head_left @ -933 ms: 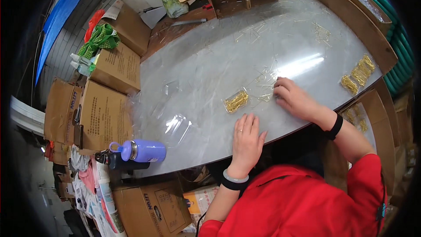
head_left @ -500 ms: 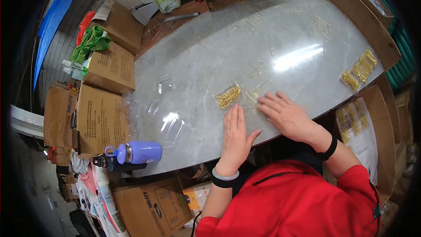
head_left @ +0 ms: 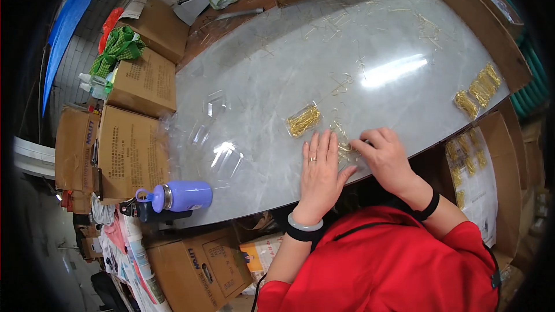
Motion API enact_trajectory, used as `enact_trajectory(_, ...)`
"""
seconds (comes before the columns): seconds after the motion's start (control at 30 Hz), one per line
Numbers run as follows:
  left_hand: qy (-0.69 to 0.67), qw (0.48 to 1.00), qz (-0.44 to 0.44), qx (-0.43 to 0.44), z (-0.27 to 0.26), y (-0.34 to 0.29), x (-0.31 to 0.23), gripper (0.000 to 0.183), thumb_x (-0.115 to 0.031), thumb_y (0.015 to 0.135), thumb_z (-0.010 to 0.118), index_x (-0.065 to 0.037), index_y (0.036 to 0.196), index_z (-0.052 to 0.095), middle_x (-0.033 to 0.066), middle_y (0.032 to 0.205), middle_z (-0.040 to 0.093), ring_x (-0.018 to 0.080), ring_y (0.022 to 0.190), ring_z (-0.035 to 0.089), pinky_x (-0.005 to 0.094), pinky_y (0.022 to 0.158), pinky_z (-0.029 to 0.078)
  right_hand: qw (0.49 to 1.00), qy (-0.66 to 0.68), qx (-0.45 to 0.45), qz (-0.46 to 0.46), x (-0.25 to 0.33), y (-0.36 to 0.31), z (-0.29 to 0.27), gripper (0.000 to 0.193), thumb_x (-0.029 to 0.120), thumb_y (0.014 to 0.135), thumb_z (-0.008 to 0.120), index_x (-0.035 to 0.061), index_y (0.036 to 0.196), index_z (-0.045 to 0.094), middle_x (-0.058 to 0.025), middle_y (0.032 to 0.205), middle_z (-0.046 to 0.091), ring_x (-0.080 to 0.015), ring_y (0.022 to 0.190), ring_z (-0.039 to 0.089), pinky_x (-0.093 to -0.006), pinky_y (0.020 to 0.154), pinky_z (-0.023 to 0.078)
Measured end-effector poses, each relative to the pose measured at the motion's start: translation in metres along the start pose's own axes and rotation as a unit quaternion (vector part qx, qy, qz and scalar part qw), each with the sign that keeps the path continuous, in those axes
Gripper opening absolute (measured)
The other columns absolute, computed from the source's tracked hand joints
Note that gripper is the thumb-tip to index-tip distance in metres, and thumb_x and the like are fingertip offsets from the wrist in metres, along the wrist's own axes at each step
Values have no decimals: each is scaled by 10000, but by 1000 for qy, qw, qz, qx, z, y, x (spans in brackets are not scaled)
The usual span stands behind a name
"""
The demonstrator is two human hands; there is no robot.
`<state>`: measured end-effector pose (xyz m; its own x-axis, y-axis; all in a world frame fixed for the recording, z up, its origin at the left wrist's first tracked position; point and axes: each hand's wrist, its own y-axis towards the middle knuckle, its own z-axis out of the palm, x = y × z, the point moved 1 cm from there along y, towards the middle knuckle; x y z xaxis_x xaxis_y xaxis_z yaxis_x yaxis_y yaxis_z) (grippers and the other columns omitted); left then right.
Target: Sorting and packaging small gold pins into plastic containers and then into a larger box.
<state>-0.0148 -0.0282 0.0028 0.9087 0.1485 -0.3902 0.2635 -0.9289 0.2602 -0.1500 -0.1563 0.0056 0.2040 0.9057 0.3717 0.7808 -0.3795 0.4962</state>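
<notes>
Dark printed lines cover the upper carton [head_left: 145, 82] and lower carton [head_left: 124, 159] at the table's left edge; the floor box [head_left: 199, 271], below the table, bears blue lettering and a printed frame. Under the right-hand edge, a sheet [head_left: 481, 196] also carries print, too small to tell, with gold bundles on it.

Your left hand [head_left: 319, 176] lies flat and released, fingers stretched, just below the pack [head_left: 303, 120] of gold wires. Your right hand [head_left: 388, 160] has its fingers curled at the loose wires [head_left: 342, 134] just right of the pack; you cannot tell whether it grips one.

Two more packs [head_left: 484, 84] sit at the table's [head_left: 277, 69] right edge, beside a cardboard wall [head_left: 485, 34]. Clear trays [head_left: 228, 164] lie to your left, near a purple bottle [head_left: 191, 195]. Stray wires [head_left: 329, 28] litter the far side.
</notes>
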Motion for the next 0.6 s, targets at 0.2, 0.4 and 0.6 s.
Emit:
enact_trajectory(0.2,-25,999,32,-26,0,-4,5,531,-159,958,606,18,1436,455,182,1463,478,395,1394,398,542,1170,280,997,66,-10,33,-6,29,-4,245,0,812,581,29,1041,664,-104,1072,646,-332,980,591,-413,853,503)
enact_trajectory(0.4,-36,997,56,-30,-1,-6,8,516,-116,942,615,7,1421,468,184,1448,483,386,1379,415,539,1165,290,987,-21,93,-126,-20,50,-6,415,-14,807,548,11,1215,619,-143,1271,605,-348,1208,541,-398,1009,462)
enact_trajectory(0.6,-18,998,-4,-61,2,-12,6,562,-136,935,636,12,1441,441,191,1458,462,387,1404,374,571,1175,253,971,130,200,-19,-11,27,-29,444,16,860,605,9,1303,568,-164,1372,552,-360,1287,494,-444,1064,427)
